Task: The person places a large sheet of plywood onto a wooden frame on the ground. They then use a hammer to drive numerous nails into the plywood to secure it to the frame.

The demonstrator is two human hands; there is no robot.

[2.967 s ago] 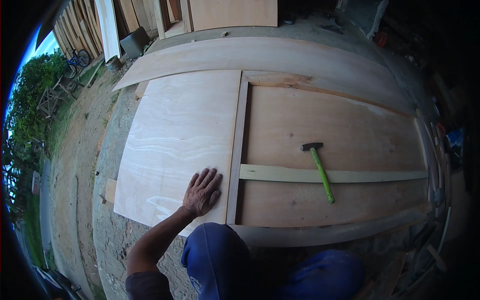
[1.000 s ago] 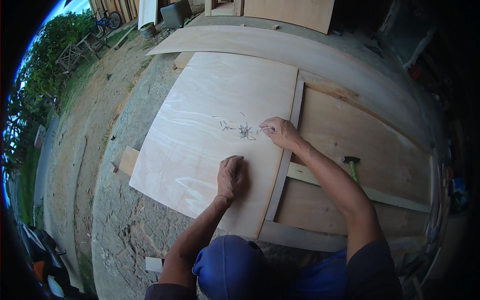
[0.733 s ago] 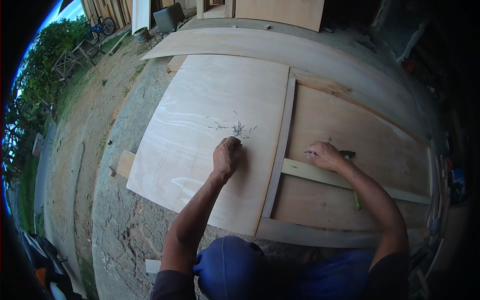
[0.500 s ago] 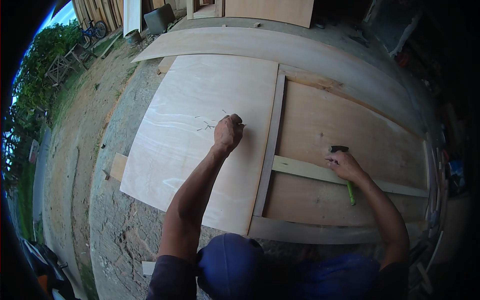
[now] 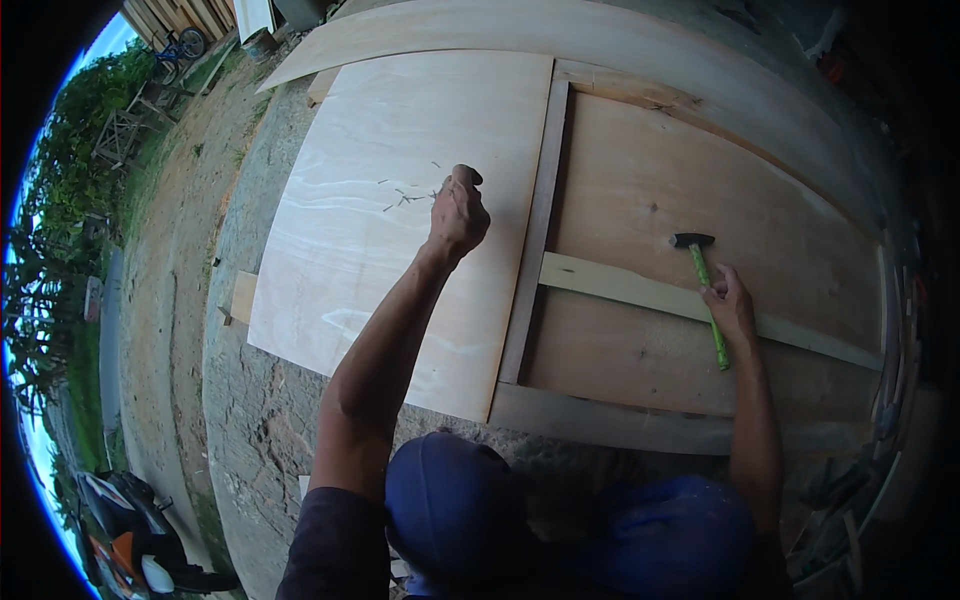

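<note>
My left hand (image 5: pixel 460 214) is over the pale plywood sheet (image 5: pixel 390 290), closed with the fingertips drawn together beside several loose nails (image 5: pixel 405 196). Whatever those fingers may hold is hidden. To the right, a hammer (image 5: pixel 711 315) with a black head and a green handle is in my right hand (image 5: pixel 734 305), which grips the middle of the handle. The hammer is above a recessed wooden panel framed by boards, near its pale cross slat (image 5: pixel 620 284). The plywood sheet lies alongside this framed part.
A long thin board (image 5: pixel 420 30) lies beyond the plywood. Small wood blocks (image 5: pixel 241 298) stick out at the sheet's left edge. Rough concrete (image 5: pixel 260 420) and a dirt strip run along the left. A motorcycle (image 5: pixel 140 540) stands at lower left.
My right hand has slid from close to the hammer's head down to mid-handle. The left hand stays closed beside the nails. The whole view has shifted, with the boards now higher in it.
</note>
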